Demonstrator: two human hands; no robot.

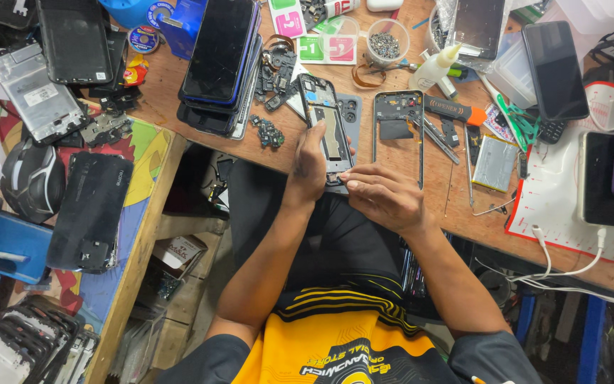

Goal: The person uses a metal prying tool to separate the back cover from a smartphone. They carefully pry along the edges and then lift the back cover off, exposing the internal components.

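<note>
Grey phone frame (pixel 327 128) gripped by left hand (pixel 308 167); right hand (pixel 385 195) at bottom edge.

- Your left hand (pixel 309 165) grips a stripped phone (pixel 325 124): dull grey metal plate inside a matt black plastic rim.
- Beside it, at the desk's (pixel 456 206) near edge, lies an empty frame (pixel 397 126) of matt dark plastic.
- The desk is bare wood, scuffed and rough.
- At the far edge you have a stack of phones (pixel 218 60) with glossy black glass.
- Towards the right edge sits a battery (pixel 495 163) in dull silvery foil, on the border of a smooth white mat (pixel 556 199).
- A clear plastic cup (pixel 385 39) holds small metal screws.
- Your shirt (pixel 335 348) is smooth yellow cloth.
</note>
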